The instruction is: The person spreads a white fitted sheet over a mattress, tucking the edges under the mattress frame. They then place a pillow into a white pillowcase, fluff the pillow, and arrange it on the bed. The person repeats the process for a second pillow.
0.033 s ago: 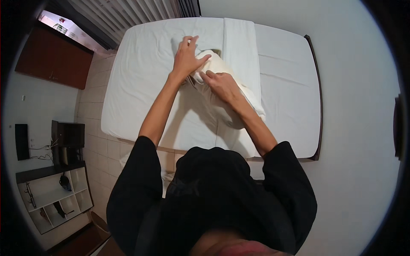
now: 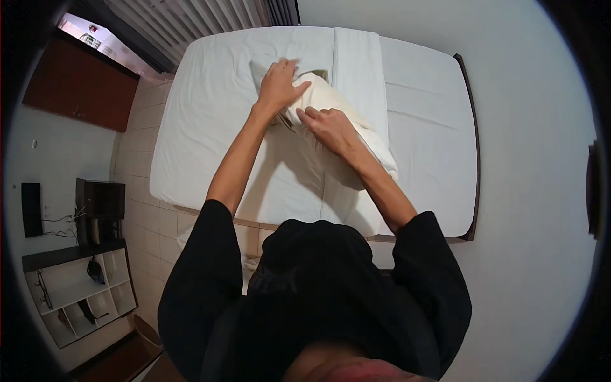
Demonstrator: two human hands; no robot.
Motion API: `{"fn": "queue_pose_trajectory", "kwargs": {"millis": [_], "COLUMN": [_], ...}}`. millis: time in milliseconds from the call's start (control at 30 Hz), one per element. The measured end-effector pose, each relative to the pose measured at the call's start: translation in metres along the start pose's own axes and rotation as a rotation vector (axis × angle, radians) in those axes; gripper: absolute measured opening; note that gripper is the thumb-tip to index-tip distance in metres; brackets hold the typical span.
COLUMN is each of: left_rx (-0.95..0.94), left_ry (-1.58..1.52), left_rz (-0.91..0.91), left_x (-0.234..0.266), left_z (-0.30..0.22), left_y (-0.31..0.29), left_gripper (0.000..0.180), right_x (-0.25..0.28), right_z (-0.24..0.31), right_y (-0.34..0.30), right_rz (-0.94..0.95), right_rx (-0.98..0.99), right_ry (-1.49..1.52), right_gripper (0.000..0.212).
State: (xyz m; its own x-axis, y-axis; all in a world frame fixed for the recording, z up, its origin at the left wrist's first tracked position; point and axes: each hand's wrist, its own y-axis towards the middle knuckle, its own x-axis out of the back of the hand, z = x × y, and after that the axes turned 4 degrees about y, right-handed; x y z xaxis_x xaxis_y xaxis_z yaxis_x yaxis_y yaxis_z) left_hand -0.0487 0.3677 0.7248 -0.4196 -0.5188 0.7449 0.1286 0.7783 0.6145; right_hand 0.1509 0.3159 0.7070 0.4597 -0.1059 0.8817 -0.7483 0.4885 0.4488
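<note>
A cream-coloured pillow (image 2: 330,97) lies slantwise over the bed, partly inside a pale pillowcase (image 2: 389,160). At its upper left end, my left hand (image 2: 280,86) has its thumb and fingers apart; the thumb rests by the cream fabric and the fingertips are slightly blurred. A pale cloth flap (image 2: 257,71) sticks out beside that hand. Lower on the pillow, my right hand (image 2: 330,128) is closed, its curled fingers gripping the pillow's near side. The pillow's underside and part of the near edge are hidden by my right forearm.
The bed (image 2: 210,127) has a white sheet and a folded white cover (image 2: 359,57) across it. A dark bed frame edge (image 2: 476,140) runs along the right. To the left stand a brown cabinet (image 2: 76,83) and a white-and-dark shelf unit (image 2: 79,293) on a tiled floor.
My left hand has shifted down slightly, and more of the pale flap shows to its left. My right hand stays in nearly the same place on the pillow.
</note>
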Motion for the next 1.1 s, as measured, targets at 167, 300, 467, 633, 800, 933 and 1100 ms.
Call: {"fn": "queue_pose_trajectory", "kwargs": {"millis": [167,300,467,633,800,933,1100], "left_rx": [0.281,0.746,0.944,0.828,0.913,0.992,0.942], "left_ry": [-0.216,-0.277,-0.195,-0.345,-0.31,-0.247,-0.377], "left_rz": [-0.138,-0.007,0.187,-0.027,-0.039,-0.286,0.011], "left_x": [0.001,-0.042,-0.118,-0.086,-0.067,-0.042,-0.036], "left_z": [-0.007,-0.052,-0.057,-0.06,-0.09,-0.126,-0.167], "left_y": [-0.072,-0.279,-0.434,-0.413,-0.361,-0.314,-0.296], "left_gripper": [0.019,0.021,0.017,0.021,0.021,0.021,0.021], "right_x": [-0.013,-0.118,-0.21,-0.137,-0.202,-0.131,-0.162], "right_z": [0.032,0.084,0.092,0.107,0.031,0.051,0.054], "right_y": [-0.047,-0.15,-0.229,-0.168,-0.141,-0.085,-0.112], "right_rz": [0.067,0.257,0.544,0.14,0.154,-0.061,0.015], "right_rx": [0.022,-0.074,-0.054,-0.101,-0.201,-0.414,-0.47], "right_ry": [-0.049,0.141,0.322,0.106,0.17,0.364,0.435], "right_gripper": [0.02,0.034,0.038,0.066,0.026,0.019,0.026]}}
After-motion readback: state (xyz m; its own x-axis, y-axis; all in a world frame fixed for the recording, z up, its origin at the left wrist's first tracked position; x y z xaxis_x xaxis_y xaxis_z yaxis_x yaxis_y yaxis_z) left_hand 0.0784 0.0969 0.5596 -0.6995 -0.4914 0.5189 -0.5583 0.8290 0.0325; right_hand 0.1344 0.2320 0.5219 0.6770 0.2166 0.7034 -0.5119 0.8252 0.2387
